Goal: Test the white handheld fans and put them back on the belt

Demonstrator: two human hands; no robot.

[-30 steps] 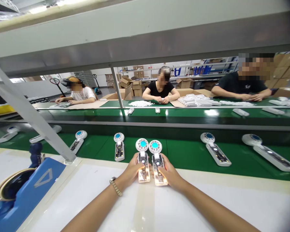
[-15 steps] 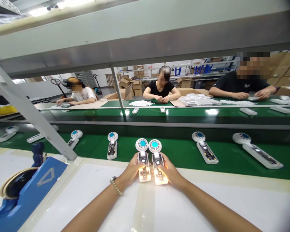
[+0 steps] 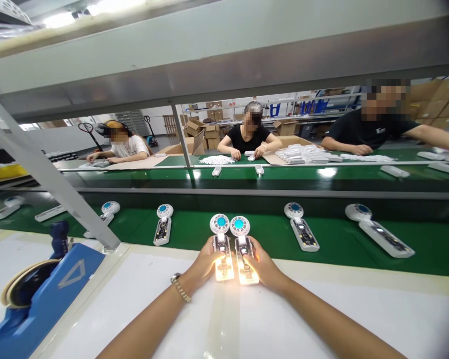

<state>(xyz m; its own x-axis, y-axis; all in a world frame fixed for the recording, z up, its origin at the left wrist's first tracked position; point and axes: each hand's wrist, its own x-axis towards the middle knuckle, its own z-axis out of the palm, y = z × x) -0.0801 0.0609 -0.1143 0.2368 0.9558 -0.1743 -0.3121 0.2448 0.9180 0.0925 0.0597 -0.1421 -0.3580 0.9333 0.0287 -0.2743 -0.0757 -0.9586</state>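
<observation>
My left hand grips a white device with a round head and blue centre, its thumb on the exposed circuit board. A matching device is held in my right hand, thumb likewise on the board. Both stand side by side, round heads up and nearly touching, and their lower ends glow warm yellow. Beyond them, more such devices lie on the green conveyor belt, including one on the left and one on the right.
A blue tape dispenser stands on the white table at left, beside a slanted metal post. Across a second green belt, three people sit with heaps of white parts. A wide beam crosses overhead.
Devices on the near belt have shifted left; white parts on the far belt have moved right. The glow from both held devices is brighter. The person at right has stretched an arm outward.
</observation>
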